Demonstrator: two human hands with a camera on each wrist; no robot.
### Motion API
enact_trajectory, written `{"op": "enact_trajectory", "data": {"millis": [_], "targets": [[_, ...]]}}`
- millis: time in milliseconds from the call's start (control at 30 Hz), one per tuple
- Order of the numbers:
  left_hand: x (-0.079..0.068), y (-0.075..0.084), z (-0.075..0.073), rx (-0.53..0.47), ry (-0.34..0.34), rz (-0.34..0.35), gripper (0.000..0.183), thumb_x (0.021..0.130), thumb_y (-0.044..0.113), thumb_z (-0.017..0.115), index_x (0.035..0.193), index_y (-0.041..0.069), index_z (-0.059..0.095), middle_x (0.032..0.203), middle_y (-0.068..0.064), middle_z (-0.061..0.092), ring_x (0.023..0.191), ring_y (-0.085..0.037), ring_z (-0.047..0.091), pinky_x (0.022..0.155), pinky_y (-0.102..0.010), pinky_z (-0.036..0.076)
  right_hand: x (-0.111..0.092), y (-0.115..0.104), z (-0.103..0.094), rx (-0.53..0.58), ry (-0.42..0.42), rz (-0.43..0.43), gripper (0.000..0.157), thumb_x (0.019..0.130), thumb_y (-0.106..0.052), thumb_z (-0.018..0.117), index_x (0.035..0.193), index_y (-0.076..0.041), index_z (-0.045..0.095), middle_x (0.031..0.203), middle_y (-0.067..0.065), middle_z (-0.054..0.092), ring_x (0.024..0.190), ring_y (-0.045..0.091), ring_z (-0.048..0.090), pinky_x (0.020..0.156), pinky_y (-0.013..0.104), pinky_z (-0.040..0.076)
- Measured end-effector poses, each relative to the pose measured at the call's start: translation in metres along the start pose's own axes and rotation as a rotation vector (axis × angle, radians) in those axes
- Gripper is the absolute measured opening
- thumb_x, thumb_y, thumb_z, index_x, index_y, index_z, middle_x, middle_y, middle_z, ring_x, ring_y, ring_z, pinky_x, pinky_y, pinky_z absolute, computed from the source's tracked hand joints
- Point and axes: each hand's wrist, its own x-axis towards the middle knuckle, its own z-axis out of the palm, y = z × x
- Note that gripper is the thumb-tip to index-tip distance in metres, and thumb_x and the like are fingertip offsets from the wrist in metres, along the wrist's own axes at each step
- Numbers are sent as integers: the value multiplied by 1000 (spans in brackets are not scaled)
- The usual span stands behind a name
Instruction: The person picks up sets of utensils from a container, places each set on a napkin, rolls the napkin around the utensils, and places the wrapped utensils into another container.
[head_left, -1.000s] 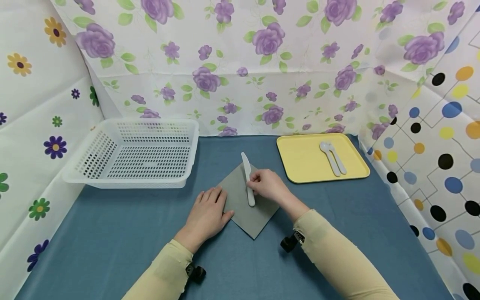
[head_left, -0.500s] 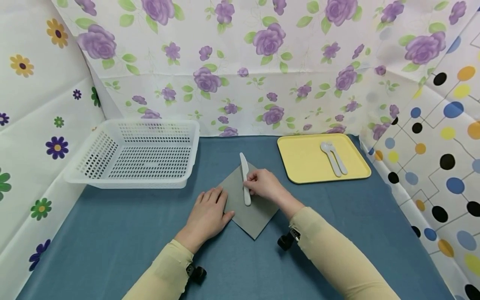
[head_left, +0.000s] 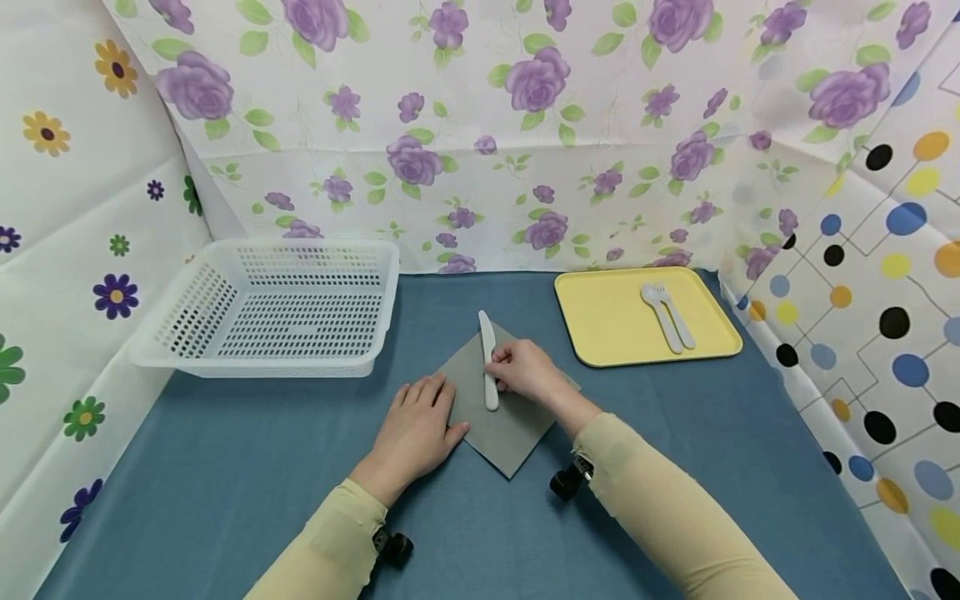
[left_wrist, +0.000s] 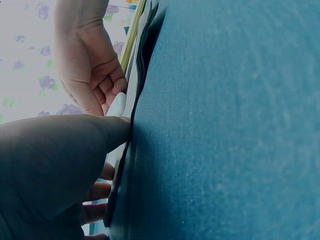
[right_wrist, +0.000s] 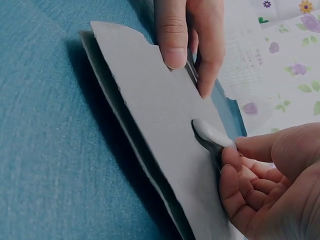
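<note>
Pinching a white knife, the right hand holds it over a folded gray cloth; the left hand rests flat on the cloth's edge.

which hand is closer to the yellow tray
Right: the right hand is a little left of the yellow tray; the left hand is farther left, touching the gray cloth.

Knife in right hand: white
Sheet under left hand: grey
Tablecloth around both hands: blue
Basket beyond left hand: white
Tray beyond right hand: yellow
Backdrop beyond hands: purple roses, green leaves on white
Side cloth right of right hand: black, blue, orange, yellow dots on white
</note>
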Motion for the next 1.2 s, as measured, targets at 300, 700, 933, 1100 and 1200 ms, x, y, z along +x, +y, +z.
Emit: {"op": "enact_trajectory", "data": {"millis": [300,700,933,1100,1200], "targets": [[0,0,0,-5,-1,-6,63,108,40,75,152,-2,61,159,-25,55,147,-45,51,122,-63,40,3,-3,6,-68,56,-25,18,106,-18,78,91,-8,78,71,-1,72,63,12,68,57,26,51],[-1,-1,4,-7,2,-5,63,108,41,74,153,-2,61,159,-25,54,147,-45,52,122,-63,40,25,28,26,-170,145,-126,19,102,-20,74,83,-16,71,67,-3,66,57,15,61,52,32,48],[0,-2,5,-7,-19,-9,65,109,42,73,156,-1,59,162,-24,52,150,-44,49,124,-62,38,5,1,18,-263,136,-100,23,105,-19,76,83,-14,71,72,0,66,62,18,60,57,34,49],[0,-3,5,-7,-18,-5,65,109,43,73,155,-1,59,162,-24,53,149,-44,49,123,-62,39,0,-6,19,-362,157,-100,16,108,-20,75,92,-15,72,81,-1,66,67,14,59,62,31,50],[0,-3,4,-5,-14,-2,65,109,42,73,155,-1,59,161,-24,53,149,-44,50,123,-62,39,-2,-7,20,-383,166,-113,12,108,-20,75,97,-14,74,84,-1,68,69,15,60,64,33,52]]}}
